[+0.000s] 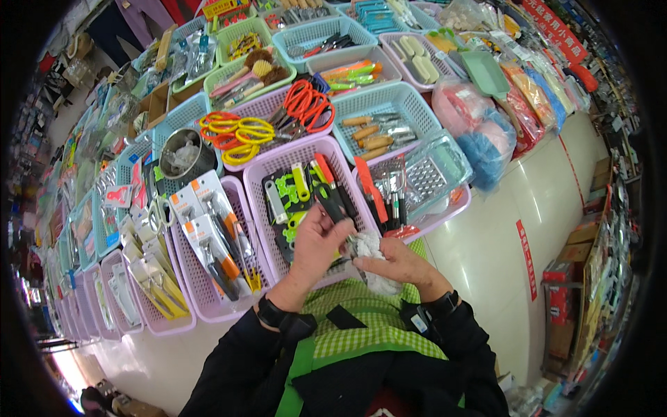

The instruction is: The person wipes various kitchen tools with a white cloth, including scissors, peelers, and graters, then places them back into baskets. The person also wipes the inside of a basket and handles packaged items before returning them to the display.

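Observation:
My left hand [318,240] grips the black handle [329,200] of a small kitchen tool, its green-edged end pointing away from me. With my right hand [401,260] I hold a white cloth [372,247] against the tool's metal part, which is mostly hidden by cloth and fingers. Both hands are over the near end of a lilac plastic basket [255,182]. Inside that basket lie green-handled tools [299,182], a white-handled one [276,202] and red-and-black handles [325,167].
Left of it, a lilac basket [195,292] holds carded tools [208,229]. To the right are a box grater [427,174] and red-handled knives [371,190]. Beyond lie red-handled scissors [310,107], yellow-handled scissors [255,130] and wooden-handled tools [372,138]. Tiled floor [479,250] shows at right.

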Available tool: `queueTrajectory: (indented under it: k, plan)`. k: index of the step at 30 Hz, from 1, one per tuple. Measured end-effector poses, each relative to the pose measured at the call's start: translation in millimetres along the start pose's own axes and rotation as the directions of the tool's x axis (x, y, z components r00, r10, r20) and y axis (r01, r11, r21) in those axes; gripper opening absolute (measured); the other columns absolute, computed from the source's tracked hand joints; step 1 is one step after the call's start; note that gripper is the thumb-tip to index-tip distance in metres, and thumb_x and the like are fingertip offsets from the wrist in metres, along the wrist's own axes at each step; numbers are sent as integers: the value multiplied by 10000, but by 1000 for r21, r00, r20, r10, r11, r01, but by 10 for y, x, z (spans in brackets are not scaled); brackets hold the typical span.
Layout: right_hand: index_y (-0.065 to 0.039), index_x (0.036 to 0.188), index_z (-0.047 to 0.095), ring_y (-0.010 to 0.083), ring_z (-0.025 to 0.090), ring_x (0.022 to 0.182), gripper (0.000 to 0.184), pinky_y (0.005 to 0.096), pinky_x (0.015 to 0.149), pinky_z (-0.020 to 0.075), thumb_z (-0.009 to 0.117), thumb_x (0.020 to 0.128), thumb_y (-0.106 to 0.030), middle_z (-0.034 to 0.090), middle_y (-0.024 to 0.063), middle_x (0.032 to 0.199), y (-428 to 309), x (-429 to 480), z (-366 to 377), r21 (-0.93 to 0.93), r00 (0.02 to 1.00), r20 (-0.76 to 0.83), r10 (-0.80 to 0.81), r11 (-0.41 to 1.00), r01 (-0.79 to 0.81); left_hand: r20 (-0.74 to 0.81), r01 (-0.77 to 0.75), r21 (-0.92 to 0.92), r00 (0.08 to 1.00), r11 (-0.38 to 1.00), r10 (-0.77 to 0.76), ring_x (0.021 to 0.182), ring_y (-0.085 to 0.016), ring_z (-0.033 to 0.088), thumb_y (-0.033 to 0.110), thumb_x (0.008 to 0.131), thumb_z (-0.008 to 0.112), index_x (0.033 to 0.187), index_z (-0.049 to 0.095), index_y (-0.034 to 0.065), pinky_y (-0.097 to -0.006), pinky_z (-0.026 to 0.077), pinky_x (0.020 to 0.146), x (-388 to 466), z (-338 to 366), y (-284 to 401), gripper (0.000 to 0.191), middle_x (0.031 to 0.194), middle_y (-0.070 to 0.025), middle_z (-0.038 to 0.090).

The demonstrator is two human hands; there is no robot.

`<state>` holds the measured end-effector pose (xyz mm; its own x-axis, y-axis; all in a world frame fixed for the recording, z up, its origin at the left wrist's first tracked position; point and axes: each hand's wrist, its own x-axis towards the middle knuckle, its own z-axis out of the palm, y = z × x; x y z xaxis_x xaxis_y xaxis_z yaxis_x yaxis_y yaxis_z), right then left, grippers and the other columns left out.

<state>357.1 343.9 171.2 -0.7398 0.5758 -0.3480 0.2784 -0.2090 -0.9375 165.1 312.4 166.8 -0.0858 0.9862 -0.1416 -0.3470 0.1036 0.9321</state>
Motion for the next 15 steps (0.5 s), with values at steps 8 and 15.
queueTrajectory:
  k: [8,15]
  plan:
    - [9,1231,560,190,663,891,432,330,809,528,644,889,-240,678,107,1006,45,-81,71,585,997,-42,61,811,-24,-134,-7,-297,990,955,-34,637,-112,622,167,935,638,1068,538,98,-241,523,533,13,-343,-73,180,902,-103,672]
    - [14,1125,630,134,660,796,283,275,735,529,645,885,-135,697,89,925,49,-54,14,477,981,-194,28,876,70,-44,91,-390,992,916,-117,736,-195,688,103,895,669,1063,525,73,-292,592,593,-112,-509,-138,224,1006,-118,635]
